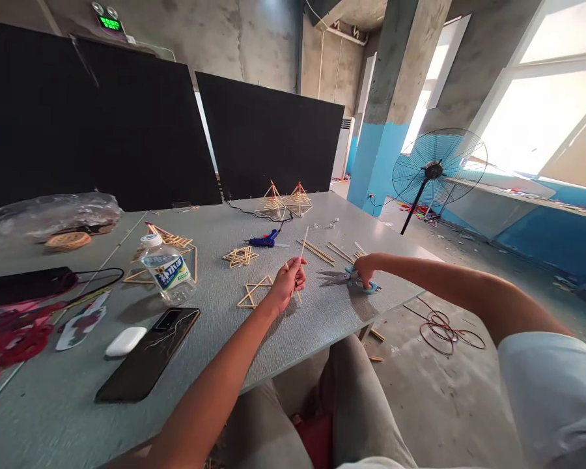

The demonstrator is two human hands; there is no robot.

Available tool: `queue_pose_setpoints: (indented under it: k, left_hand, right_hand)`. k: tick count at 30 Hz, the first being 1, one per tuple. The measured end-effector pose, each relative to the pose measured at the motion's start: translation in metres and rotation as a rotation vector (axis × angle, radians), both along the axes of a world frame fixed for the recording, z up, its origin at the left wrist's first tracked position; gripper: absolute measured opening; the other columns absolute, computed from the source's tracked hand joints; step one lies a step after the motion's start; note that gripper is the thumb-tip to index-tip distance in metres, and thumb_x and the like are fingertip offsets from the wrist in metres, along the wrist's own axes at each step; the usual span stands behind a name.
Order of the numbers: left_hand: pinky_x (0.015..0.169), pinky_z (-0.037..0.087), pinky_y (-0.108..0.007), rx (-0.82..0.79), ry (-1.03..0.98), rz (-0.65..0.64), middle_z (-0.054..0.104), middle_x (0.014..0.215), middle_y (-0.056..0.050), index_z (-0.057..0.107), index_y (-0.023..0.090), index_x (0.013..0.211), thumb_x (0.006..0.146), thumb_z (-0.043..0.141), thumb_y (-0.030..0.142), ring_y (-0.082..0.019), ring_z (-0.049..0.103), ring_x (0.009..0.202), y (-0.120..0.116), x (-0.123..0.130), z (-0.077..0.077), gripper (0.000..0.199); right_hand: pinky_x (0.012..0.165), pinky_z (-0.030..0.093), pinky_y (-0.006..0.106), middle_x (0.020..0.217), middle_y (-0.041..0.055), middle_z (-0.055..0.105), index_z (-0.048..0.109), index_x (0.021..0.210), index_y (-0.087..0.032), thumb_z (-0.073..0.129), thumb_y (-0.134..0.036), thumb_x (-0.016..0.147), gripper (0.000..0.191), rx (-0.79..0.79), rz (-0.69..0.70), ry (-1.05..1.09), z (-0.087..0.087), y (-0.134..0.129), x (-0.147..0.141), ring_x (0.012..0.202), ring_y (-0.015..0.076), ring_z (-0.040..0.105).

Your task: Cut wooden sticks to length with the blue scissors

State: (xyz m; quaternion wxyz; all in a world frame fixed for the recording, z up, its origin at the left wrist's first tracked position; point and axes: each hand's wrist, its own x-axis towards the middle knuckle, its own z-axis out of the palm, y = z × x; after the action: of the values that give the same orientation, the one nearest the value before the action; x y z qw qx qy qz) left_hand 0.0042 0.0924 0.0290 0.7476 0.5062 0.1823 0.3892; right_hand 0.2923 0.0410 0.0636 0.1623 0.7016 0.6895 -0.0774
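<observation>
My left hand (pixel 287 284) is closed around a thin wooden stick (pixel 305 242), which points up and away from me. Beneath and just left of that hand lies a flat star of sticks (pixel 254 293), partly covered by it. My right hand (pixel 365 266) has its fingers on the blue handles of a pair of scissors (pixel 339 278); the blades lie apart, pointing left along the tabletop. Loose sticks (pixel 317 253) rest beyond the two hands. A blue glue gun (pixel 264 240) lies farther back, beside a smaller layered stick star (pixel 240 256).
Two stick pyramids (pixel 272 203) stand at the back of the table (pixel 215 352). On the left are a water bottle (pixel 170 270), a phone (pixel 151 358), a white case (pixel 125 341) and a plastic bag (pixel 58 212). A fan (pixel 433 170) stands beyond the right edge.
</observation>
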Motion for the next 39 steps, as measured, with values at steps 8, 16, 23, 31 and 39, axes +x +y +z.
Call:
queue_pose_setpoints:
  k: [8,16,23,31,39]
  left_hand:
    - [0.042,0.012,-0.019,0.011,0.021,0.006,0.027,0.06,0.014,0.065,0.02,0.107,0.086,0.084,0.065,-0.007,0.02,0.043,0.0,-0.004,0.005,0.053]
    - [0.043,0.01,-0.02,0.051,0.083,0.019,0.027,0.061,0.014,0.061,0.022,0.101,0.085,0.08,0.069,-0.007,0.016,0.045,-0.002,-0.008,0.016,0.053]
    - [0.039,0.01,-0.019,-0.053,0.352,-0.413,0.029,0.061,0.013,0.053,0.024,0.093,0.093,0.071,0.063,-0.007,0.015,0.043,0.002,-0.027,0.019,0.043]
    - [0.04,0.007,-0.019,-0.04,0.402,-0.35,0.031,0.057,0.013,0.056,0.024,0.097,0.1,0.071,0.057,-0.007,0.013,0.042,-0.003,-0.026,0.016,0.036]
    - [0.038,0.007,-0.02,0.066,0.492,-0.363,0.032,0.059,0.011,0.064,0.023,0.109,0.103,0.067,0.059,-0.007,0.011,0.043,0.006,-0.039,0.018,0.037]
  right_hand:
    - [0.08,0.052,0.032,0.088,0.0115,0.081,0.082,0.085,-0.02,0.083,-0.019,0.078,0.007,-0.019,0.05,0.005,0.018,-0.015,-0.001,0.091,0.0281,0.075]
    - [0.066,0.048,0.026,0.076,0.0036,0.075,0.072,0.095,-0.019,0.057,-0.065,0.104,0.049,0.248,0.114,0.832,0.042,0.004,-0.068,0.068,0.0165,0.067]
    - [0.05,0.025,0.029,0.043,-0.0054,0.029,0.034,0.052,-0.027,0.041,-0.086,0.098,0.075,0.314,-0.009,1.486,-0.012,0.055,-0.114,0.045,0.0107,0.027]
    - [0.05,0.025,0.029,0.042,-0.0021,0.039,0.038,0.048,-0.026,0.041,-0.085,0.099,0.078,0.106,0.01,1.534,-0.037,0.049,-0.108,0.046,0.0106,0.029]
    - [0.052,0.029,0.029,0.046,-0.0028,0.042,0.047,0.049,-0.023,0.048,-0.07,0.107,0.075,0.013,0.153,1.541,-0.022,0.043,-0.107,0.047,0.0096,0.032]
